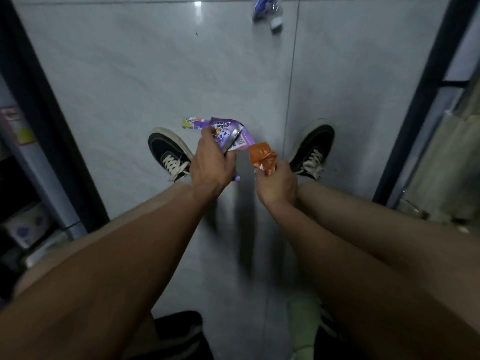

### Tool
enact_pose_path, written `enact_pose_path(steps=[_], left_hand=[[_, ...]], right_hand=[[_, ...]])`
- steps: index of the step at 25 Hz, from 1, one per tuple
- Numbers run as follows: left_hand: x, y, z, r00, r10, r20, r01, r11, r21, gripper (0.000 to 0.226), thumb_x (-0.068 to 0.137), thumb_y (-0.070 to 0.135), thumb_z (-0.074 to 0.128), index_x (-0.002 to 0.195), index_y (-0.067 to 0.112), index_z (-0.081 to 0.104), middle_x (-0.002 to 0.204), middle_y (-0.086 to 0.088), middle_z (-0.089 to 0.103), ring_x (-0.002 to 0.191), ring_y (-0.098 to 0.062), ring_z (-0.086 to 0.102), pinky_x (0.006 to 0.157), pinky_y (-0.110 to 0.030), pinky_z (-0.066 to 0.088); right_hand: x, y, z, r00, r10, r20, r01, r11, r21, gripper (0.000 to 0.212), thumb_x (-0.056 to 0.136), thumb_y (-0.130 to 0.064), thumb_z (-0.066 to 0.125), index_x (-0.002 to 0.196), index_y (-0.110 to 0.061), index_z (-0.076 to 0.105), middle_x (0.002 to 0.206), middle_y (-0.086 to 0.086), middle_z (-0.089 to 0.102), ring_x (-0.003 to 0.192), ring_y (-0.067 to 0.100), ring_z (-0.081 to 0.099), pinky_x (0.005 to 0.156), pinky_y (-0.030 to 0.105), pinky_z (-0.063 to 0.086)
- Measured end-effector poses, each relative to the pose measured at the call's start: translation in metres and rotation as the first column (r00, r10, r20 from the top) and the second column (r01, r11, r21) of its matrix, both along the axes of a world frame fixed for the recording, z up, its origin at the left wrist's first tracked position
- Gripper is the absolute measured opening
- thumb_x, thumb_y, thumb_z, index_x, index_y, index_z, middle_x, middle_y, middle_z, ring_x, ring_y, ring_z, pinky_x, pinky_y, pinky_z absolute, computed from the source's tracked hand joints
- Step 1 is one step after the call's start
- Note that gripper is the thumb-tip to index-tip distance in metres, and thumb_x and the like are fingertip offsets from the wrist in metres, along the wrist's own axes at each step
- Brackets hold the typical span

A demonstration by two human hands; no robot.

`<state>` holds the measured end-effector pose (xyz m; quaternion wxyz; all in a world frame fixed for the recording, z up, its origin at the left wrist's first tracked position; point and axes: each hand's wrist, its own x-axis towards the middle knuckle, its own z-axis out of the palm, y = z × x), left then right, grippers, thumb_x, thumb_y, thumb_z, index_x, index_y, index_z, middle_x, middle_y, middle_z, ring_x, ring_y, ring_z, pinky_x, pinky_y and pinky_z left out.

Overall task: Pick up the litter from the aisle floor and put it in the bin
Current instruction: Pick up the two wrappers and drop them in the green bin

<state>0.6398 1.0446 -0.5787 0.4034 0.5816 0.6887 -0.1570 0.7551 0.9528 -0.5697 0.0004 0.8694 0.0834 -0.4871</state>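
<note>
Left hand point(211, 166) grips purple wrapper point(228, 135); right hand point(276, 183) grips orange wrapper point(262, 157).

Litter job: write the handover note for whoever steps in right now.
Left hand grips the purple wrapper. Right hand grips the orange wrapper. Both are off the floor, held between the two shoes. Left to do: a blue-and-clear piece of litter lies farther up the aisle. The bin is not in view; nothing visibly binned yet.
</note>
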Motion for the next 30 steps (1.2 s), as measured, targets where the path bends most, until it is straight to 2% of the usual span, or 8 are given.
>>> enact_pose_path(steps=[5,11,16,19,21,23,27,30], left_hand=[[0.014,0.017,0.183,0.996,-0.081,-0.037,0.08,0.996,-0.032,0.068,0.078,0.037,0.063,0.139,0.021,0.037,0.119,-0.009,0.067,0.102,-0.037,0.065,0.08,-0.043,0.051],[0.021,0.052,0.377,0.98,-0.198,0.009,0.197,0.979,0.056,0.06,0.075,0.043,0.058,0.132,0.027,0.046,0.118,-0.008,0.069,0.104,-0.038,0.064,0.077,-0.038,0.046],[0.007,0.078,0.481,0.922,-0.387,0.012,0.381,0.913,0.144,0.058,0.076,0.049,0.057,0.13,0.028,0.05,0.11,-0.009,0.07,0.095,-0.036,0.064,0.075,-0.038,0.049],[-0.007,0.086,0.515,0.878,-0.477,0.028,0.465,0.867,0.18,0.054,0.077,0.047,0.057,0.127,0.03,0.051,0.106,-0.007,0.07,0.09,-0.033,0.064,0.073,-0.037,0.048],[-0.019,0.086,0.53,0.818,-0.573,0.044,0.557,0.809,0.187,0.051,0.079,0.046,0.058,0.127,0.03,0.051,0.105,-0.007,0.07,0.088,-0.033,0.064,0.072,-0.038,0.049],[-0.032,0.083,0.542,0.737,-0.675,0.041,0.658,0.73,0.185,0.049,0.083,0.045,0.059,0.127,0.028,0.051,0.106,-0.009,0.07,0.089,-0.033,0.065,0.075,-0.039,0.052],[-0.039,0.068,0.561,0.509,-0.86,0.028,0.845,0.505,0.175,0.048,0.087,0.043,0.063,0.13,0.025,0.052,0.109,-0.011,0.071,0.092,-0.035,0.066,0.075,-0.039,0.052],[-0.026,0.047,0.571,0.31,-0.949,0.049,0.928,0.314,0.2,0.045,0.086,0.041,0.063,0.128,0.025,0.053,0.108,-0.011,0.071,0.092,-0.036,0.067,0.068,-0.036,0.045]], right_hand=[[0.035,0.016,0.186,0.995,-0.047,-0.084,0.062,0.981,0.186,0.029,0.086,-0.04,0.076,0.1,-0.017,0.065,0.094,0.001,0.072,0.091,0.025,0.067,0.074,0.036,0.052],[0.082,0.027,0.372,0.996,-0.075,-0.044,0.086,0.9,0.427,0.036,0.08,-0.041,0.083,0.099,-0.017,0.064,0.09,-0.005,0.071,0.085,0.018,0.067,0.074,0.032,0.051],[0.083,0.007,0.475,0.995,-0.096,0.002,0.082,0.864,0.497,0.024,0.088,-0.04,0.073,0.097,-0.02,0.063,0.092,-0.001,0.071,0.084,0.021,0.068,0.07,0.036,0.053],[0.071,-0.02,0.519,0.988,-0.15,0.042,0.108,0.854,0.508,0.024,0.083,-0.052,0.064,0.089,-0.029,0.062,0.08,-0.012,0.07,0.069,0.005,0.065,0.054,0.025,0.046],[0.059,-0.045,0.544,0.971,-0.226,0.079,0.15,0.83,0.537,0.022,0.077,-0.061,0.061,0.085,-0.041,0.062,0.079,-0.023,0.069,0.069,-0.002,0.064,0.05,0.016,0.041],[0.045,-0.074,0.559,0.942,-0.313,0.121,0.202,0.818,0.538,0.013,0.081,-0.056,0.063,0.086,-0.043,0.063,0.079,-0.021,0.069,0.07,-0.001,0.064,0.053,0.024,0.042],[0.007,-0.144,0.577,0.831,-0.508,0.228,0.343,0.789,0.51,0.017,0.087,-0.038,0.065,0.086,-0.021,0.064,0.073,-0.004,0.069,0.071,0.018,0.066,0.063,0.033,0.05],[-0.036,-0.2,0.589,0.749,-0.606,0.268,0.415,0.745,0.522,0.019,0.088,-0.033,0.068,0.083,-0.016,0.061,0.071,-0.004,0.066,0.066,0.01,0.061,0.059,0.032,0.044]])
